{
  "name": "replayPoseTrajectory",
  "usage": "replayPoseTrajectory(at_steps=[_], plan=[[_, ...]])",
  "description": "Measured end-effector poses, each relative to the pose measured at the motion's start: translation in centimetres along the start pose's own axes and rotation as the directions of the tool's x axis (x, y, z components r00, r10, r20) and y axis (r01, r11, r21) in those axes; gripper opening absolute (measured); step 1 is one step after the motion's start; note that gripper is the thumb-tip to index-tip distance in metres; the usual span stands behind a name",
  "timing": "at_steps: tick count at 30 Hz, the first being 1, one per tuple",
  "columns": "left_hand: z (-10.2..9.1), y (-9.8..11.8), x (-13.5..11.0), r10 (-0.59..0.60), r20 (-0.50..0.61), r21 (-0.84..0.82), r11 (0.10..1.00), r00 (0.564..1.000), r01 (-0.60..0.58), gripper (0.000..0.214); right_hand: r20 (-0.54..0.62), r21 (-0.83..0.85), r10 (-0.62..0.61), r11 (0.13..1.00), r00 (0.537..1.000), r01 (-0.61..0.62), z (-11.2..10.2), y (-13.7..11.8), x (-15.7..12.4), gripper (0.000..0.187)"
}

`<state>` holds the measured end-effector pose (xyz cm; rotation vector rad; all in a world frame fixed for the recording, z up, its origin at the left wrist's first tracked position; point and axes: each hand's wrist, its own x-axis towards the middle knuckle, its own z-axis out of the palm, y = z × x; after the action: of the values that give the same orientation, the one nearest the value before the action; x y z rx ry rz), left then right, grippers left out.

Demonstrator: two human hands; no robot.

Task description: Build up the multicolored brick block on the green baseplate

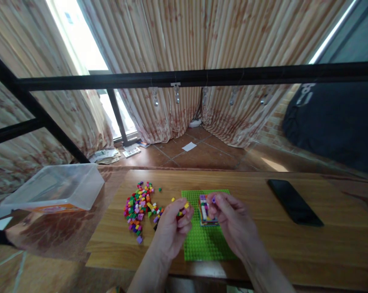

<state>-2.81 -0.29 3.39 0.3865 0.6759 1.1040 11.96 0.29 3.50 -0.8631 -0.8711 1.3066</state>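
Observation:
My left hand (173, 228) is closed around several small toy bricks; a yellow brick (187, 205) shows at its fingertips. Between the thumb and fingers of my right hand (234, 217) a small purple brick (213, 200) is pinched. Just left of that hand, a low block of stacked bricks (203, 211) in several colours sits on the green baseplate (199, 246). My right fingers cover part of the stack, and whether they touch it I cannot tell. A pile of loose coloured bricks (138, 209) lies to the left of my left hand.
A black phone (294, 202) lies on the wooden table (260, 244) at the right. A clear plastic bin (62, 183) stands beyond the table's left edge. A black metal rail (190, 78) crosses in front of the curtains (159, 40). Papers (132, 151) lie on the tiled floor.

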Motion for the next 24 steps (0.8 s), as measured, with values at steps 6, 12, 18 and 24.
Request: replayPoseTrajectory(at_steps=[6, 12, 18, 24], plan=[[-0.2, 0.6, 0.0, 0.002, -0.062, -0.029, 1.000, 0.998, -0.004, 0.026, -0.215, 0.004, -0.047, 0.999, 0.975, 0.049, -3.0, -1.6, 1.7, 0.030], [-0.3, 0.3, 0.1, 0.023, -0.085, 0.032, 0.999, 0.996, -0.020, 0.016, -0.208, -0.125, -0.057, 0.992, 0.976, 0.032, -5.0, -1.5, 1.6, 0.031], [-0.1, -0.2, 0.5, 0.047, -0.084, 0.106, 0.994, 0.995, -0.038, 0.015, -0.191, -0.171, 0.079, 0.979, 0.978, -0.112, -5.8, -1.6, 1.3, 0.036], [0.1, -0.5, 0.8, 0.044, -0.096, 0.145, 0.989, 0.994, -0.030, 0.016, -0.170, -0.189, 0.130, 0.968, 0.977, -0.162, -6.3, -1.8, 1.2, 0.041]])
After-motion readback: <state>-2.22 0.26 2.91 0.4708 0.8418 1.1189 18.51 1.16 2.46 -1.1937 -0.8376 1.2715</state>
